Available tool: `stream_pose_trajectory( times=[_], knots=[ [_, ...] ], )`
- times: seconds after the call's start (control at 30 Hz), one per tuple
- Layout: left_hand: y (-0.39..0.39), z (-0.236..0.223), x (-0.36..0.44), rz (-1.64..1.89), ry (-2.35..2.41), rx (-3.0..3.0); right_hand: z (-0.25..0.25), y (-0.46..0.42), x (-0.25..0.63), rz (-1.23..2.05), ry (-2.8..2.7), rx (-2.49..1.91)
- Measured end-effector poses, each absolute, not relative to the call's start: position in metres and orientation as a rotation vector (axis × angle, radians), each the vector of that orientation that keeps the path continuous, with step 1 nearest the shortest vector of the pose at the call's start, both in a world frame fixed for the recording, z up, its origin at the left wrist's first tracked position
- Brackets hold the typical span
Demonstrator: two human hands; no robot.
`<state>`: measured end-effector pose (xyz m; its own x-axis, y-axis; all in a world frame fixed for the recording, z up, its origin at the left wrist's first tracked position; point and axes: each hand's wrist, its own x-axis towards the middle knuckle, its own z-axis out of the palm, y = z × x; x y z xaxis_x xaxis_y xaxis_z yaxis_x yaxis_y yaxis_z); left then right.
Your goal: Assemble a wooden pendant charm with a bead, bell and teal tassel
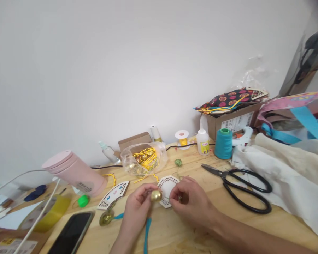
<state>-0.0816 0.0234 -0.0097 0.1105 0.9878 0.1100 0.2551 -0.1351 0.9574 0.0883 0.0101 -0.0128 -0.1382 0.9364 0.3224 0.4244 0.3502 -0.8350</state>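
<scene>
Between the fingers of my left hand sits a round gold bell. My right hand is closed in a pinch just to the right; whatever lies between its fingertips is too small to make out. Behind both hands lies an octagonal wooden lattice frame on the table. A blue ribbon hangs down beside my left wrist. Further left are a fan-shaped lattice piece and another gold bell with blue ribbon. Green thread lies in a small tangle beyond my right hand.
Black-handled scissors lie to the right by white cloth. Behind stand a teal thread spool, a glue bottle and a plastic bag with yellow cords. A pink tumbler and a phone are left.
</scene>
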Motion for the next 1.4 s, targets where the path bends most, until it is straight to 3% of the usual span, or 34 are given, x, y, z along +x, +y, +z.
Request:
stream_pose_trajectory(
  times=[0.73, 1.4],
  knots=[
    [0.018, -0.008, -0.078, 0.975, 1.365, 1.722, -0.015, 0.01, 0.089, 0.815, -1.745, -1.17],
    [0.018, -0.005, -0.072, 1.026, 1.29, 1.467, -0.017, 0.011, 0.087, 0.899, -1.672, -1.178]
  ],
)
